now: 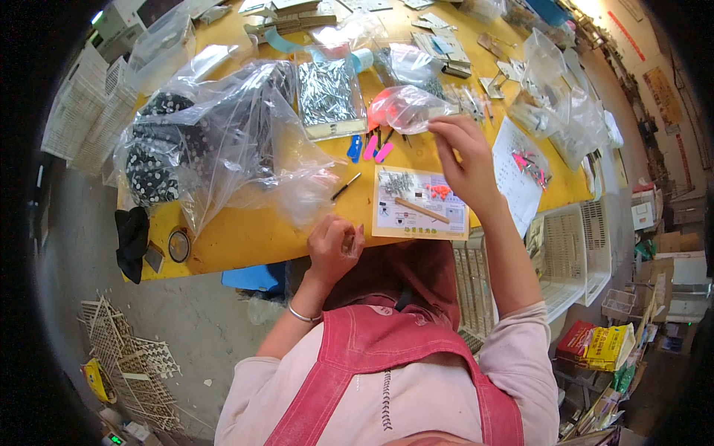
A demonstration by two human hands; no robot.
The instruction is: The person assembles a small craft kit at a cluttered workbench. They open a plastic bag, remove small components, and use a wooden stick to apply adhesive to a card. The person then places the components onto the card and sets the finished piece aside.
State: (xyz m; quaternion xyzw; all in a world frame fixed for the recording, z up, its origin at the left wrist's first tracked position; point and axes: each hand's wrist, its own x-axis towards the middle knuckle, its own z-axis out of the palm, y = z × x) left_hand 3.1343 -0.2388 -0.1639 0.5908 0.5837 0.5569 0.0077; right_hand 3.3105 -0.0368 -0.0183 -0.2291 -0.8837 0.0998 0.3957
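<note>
My right hand (462, 154) is raised over the table at the near edge of a clear plastic bag (418, 111). Its fingers are stretched toward the bag, with the thumb apart from them. My left hand (336, 247) is at the table's front edge, fingers curled in; whatever lies inside them is hidden. Between the hands lies a printed board (388, 220) with a heap of small grey metal pieces (396, 182), small orange pieces (440, 192) and a thin wooden stick (422, 210). A dark slim rod (346, 186) rests beyond my left hand.
A clear box (329, 93) of metal pins stands mid-table, with blue (355, 149) and pink tags (384, 153) before it. Large clear bags (245, 141) cover the left. Paper (512, 167) with pink pieces (530, 168) lies right, above white crates (569, 256).
</note>
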